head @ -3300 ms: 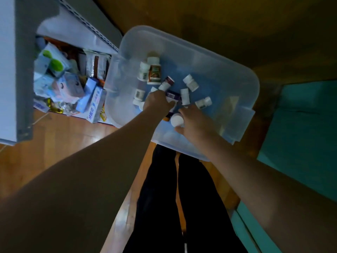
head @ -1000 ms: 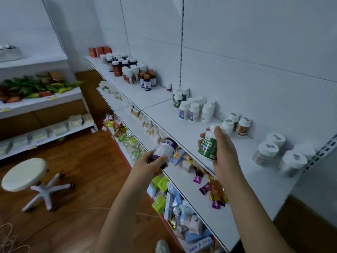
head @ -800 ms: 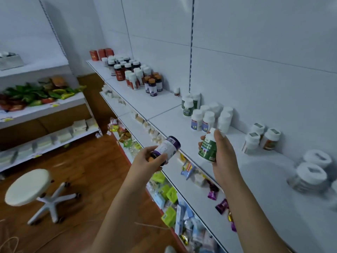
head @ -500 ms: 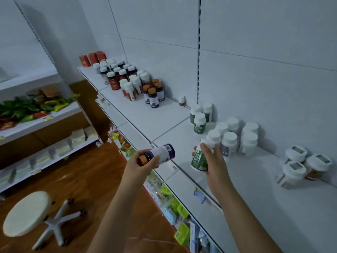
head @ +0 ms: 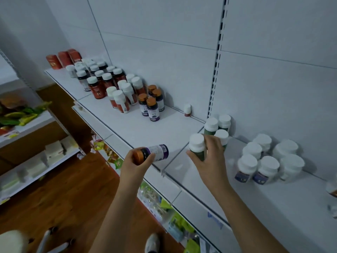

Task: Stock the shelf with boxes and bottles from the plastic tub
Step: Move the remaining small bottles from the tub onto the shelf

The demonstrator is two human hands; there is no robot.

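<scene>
Lowering the green bottle [head: 197, 147] onto the shelf [head: 138, 128], the right hand [head: 209, 161] now grips it beside matching bottles at two o'clock; the left hand [head: 135, 165] holds the purple-labelled bottle [head: 154, 154], so placement looks imminent.

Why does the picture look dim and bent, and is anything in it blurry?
Head view: dim, bluish light, soft shadows behind the bottles; the wide lens bows the shelf edge; the stool at bottom left is blurred, while both bottles in the hands stay fairly sharp.

Head view, down onto near shelf [head: 138, 128]
</scene>
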